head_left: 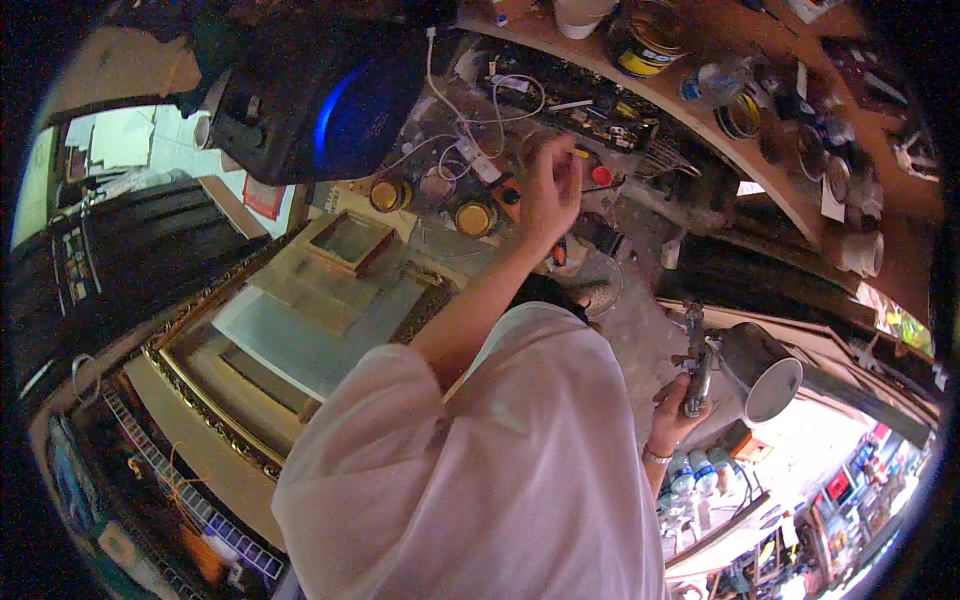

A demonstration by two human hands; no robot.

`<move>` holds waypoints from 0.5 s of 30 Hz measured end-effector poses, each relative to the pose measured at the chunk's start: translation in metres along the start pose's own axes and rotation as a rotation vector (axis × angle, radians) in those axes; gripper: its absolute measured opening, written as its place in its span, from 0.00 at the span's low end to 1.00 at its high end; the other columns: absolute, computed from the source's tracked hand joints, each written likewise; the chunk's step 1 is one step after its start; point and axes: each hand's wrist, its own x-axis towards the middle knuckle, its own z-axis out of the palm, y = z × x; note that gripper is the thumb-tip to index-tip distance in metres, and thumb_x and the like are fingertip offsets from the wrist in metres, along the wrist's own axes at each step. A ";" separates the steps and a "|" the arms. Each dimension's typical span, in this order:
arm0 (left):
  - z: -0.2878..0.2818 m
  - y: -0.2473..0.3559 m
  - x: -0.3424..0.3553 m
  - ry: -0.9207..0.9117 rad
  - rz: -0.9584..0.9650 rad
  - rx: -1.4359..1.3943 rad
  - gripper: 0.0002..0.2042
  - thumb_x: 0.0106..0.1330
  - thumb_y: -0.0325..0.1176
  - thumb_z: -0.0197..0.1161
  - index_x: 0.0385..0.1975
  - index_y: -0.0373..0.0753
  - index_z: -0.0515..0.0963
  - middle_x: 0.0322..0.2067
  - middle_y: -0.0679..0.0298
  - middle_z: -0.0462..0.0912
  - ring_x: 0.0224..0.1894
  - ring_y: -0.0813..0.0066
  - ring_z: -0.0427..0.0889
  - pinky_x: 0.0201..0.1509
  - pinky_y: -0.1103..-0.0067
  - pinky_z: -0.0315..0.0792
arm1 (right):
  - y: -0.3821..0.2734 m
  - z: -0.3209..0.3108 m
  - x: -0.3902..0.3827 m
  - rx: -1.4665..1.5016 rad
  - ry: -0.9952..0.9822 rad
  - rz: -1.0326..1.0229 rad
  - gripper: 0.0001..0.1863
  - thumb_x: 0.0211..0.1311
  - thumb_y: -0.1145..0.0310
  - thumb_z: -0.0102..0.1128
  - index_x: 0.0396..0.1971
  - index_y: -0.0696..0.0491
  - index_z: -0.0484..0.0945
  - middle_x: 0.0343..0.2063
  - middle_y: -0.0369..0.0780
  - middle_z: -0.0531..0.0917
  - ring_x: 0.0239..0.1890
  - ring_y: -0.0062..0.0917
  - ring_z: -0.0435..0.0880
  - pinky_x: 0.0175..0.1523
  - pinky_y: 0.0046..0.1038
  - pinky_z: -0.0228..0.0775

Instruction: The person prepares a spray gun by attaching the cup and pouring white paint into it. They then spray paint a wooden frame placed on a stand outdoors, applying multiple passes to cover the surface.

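My left hand [550,195] is raised over the cluttered bench, its fingers curled and slightly blurred by a small yellow piece [580,154]; what they hold, if anything, I cannot make out. A red cap [601,176] lies to its right, and a white power strip [478,160] with cords is to its left. My right hand [672,410], lower right, grips a metal hand tool [698,388], beside a grey cylindrical container [772,390].
Gilt frames [205,405], a small wooden frame [350,241] and glass or board sheets lie left. A dark machine with a blue light [300,110] stands upper left. A curved wooden shelf [760,170] holds cans and jars at upper right. Open tins [476,218] sit mid-bench.
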 end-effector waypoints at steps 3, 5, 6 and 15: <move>-0.046 0.002 -0.062 -0.082 -0.001 -0.029 0.12 0.69 0.26 0.63 0.51 0.40 0.76 0.31 0.58 0.83 0.30 0.67 0.83 0.34 0.73 0.76 | -0.005 0.001 0.013 -0.037 -0.079 0.000 0.20 0.68 0.72 0.62 0.58 0.59 0.72 0.31 0.40 0.84 0.19 0.16 0.75 0.22 0.20 0.67; -0.072 -0.008 -0.084 0.014 0.050 -0.077 0.11 0.69 0.26 0.62 0.49 0.39 0.77 0.32 0.59 0.83 0.29 0.66 0.83 0.32 0.74 0.75 | -0.006 0.002 0.023 -0.048 -0.128 -0.008 0.19 0.68 0.71 0.63 0.56 0.59 0.73 0.33 0.40 0.85 0.18 0.15 0.74 0.21 0.20 0.66; -0.091 -0.017 -0.091 0.054 -0.069 0.044 0.10 0.68 0.26 0.62 0.48 0.39 0.77 0.32 0.60 0.83 0.29 0.66 0.83 0.33 0.74 0.76 | -0.005 0.002 0.026 -0.045 -0.155 -0.004 0.18 0.69 0.70 0.62 0.55 0.59 0.74 0.35 0.40 0.86 0.18 0.14 0.74 0.21 0.19 0.66; -0.196 -0.144 -0.026 -0.344 -0.003 1.207 0.24 0.58 0.41 0.73 0.52 0.40 0.75 0.53 0.50 0.79 0.58 0.52 0.77 0.52 0.58 0.76 | -0.012 0.013 0.035 0.019 -0.192 -0.035 0.12 0.71 0.69 0.61 0.47 0.60 0.78 0.36 0.41 0.87 0.16 0.13 0.73 0.20 0.19 0.66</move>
